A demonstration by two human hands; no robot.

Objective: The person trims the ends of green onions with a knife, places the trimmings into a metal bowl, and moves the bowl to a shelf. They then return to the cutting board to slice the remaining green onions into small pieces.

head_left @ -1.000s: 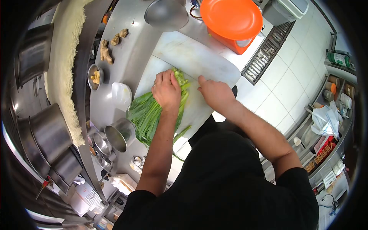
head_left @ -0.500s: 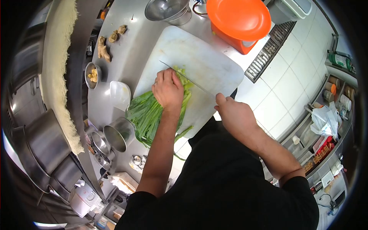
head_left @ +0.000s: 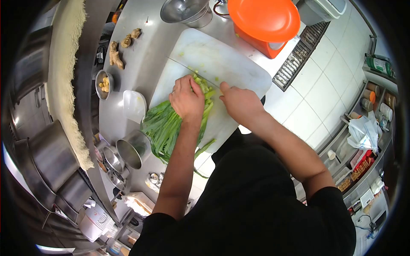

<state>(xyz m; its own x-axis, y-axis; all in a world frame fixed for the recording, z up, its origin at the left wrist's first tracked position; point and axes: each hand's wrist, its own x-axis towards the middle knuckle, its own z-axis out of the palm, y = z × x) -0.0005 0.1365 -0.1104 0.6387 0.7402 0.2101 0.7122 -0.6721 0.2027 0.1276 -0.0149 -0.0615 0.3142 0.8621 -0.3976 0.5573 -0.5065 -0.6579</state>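
The left hand is lying on a bunch of long greens, its fingers curling down over the stalks and pinning them to the white cutting board. The leafy ends are trailing back over the near edge of the board, while the pale stalk ends are pointing away from the person. Just beside it, the right hand is clenching its fingers round the handle of a knife. The handle itself is hiding inside the grip. The thin blade is running out to the left across the stalk ends, right next to the left fingertips. Small cut pieces are lying along the blade. To the left, on the steel desk, a metal pot, a white dish and a little bowl of yellowish pieces are standing. Farther off, ginger is lying loose. A metal bowl and an orange tub are sitting beyond the board's far end.
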